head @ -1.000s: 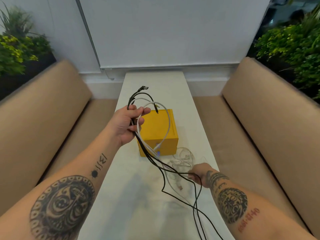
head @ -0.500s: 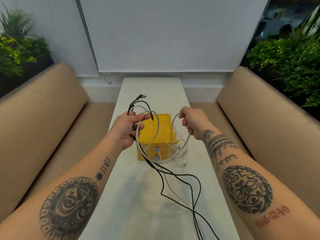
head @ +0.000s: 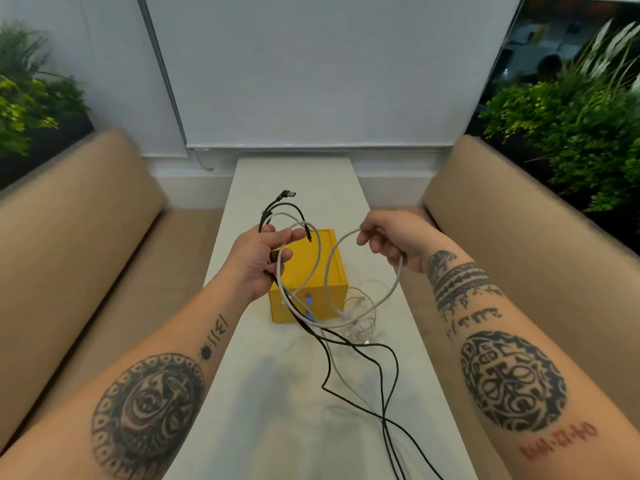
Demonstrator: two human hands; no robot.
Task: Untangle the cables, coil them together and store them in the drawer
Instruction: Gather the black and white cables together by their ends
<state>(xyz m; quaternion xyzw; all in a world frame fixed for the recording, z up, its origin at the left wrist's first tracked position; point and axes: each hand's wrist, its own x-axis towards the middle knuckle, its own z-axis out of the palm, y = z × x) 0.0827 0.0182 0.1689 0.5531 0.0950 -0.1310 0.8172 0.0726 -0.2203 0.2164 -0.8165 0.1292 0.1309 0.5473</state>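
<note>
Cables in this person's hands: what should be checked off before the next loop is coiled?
1. Left hand grips the gathered cable ends: ok.
2. Right hand pinches the white cable: ok.
3. White cable free of the black cables: cannot tell, they cross below the left hand.
4. Black cables gathered in: not ok, long runs trail along the table.
5. Thin clear cable picked up: not ok, it lies beside the yellow box.
6. Yellow box has a drawer open: not ok, its front looks shut.

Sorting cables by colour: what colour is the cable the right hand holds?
The cable is white; the head view shows it.
</note>
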